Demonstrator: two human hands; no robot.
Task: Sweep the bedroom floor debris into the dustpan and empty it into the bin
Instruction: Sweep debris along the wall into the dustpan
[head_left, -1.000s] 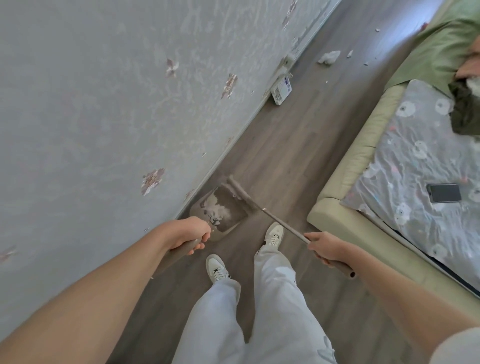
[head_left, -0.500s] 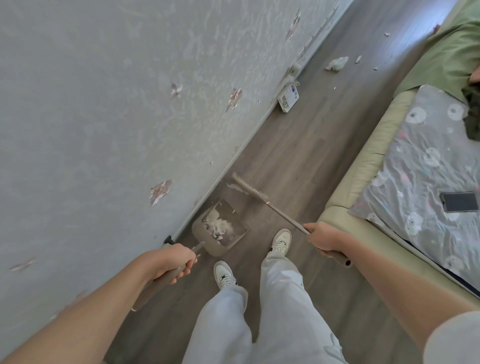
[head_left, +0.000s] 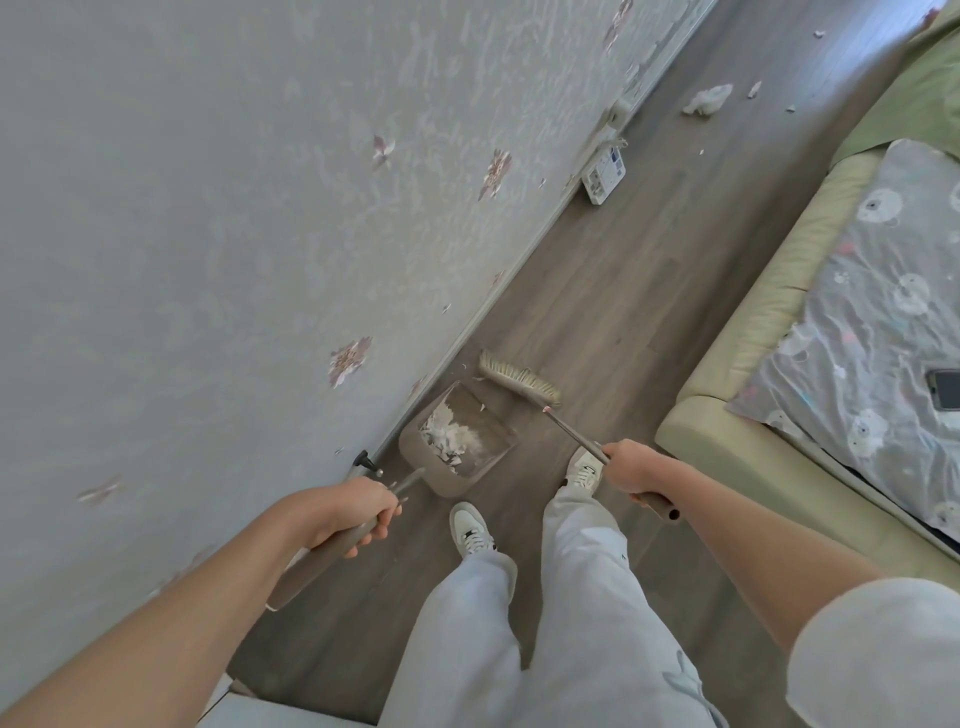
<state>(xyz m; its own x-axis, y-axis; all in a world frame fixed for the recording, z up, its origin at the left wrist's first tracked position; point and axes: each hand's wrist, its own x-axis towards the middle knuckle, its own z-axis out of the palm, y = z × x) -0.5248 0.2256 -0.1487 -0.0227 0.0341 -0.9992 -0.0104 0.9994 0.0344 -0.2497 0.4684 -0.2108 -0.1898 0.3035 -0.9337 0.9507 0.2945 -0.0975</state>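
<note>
Taupe dustpan (head_left: 457, 439) holds crumpled white scraps (head_left: 451, 434); bristly broom (head_left: 519, 377) beside it.

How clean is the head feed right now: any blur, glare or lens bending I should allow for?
Head view: soft even daylight, no harsh glare; wide-angle bending curves the wall and bed; dustpan and broom head reasonably sharp; distant crumpled paper soft.

The small white box (head_left: 605, 172) by the wall carries blue print, too small to read.
</note>
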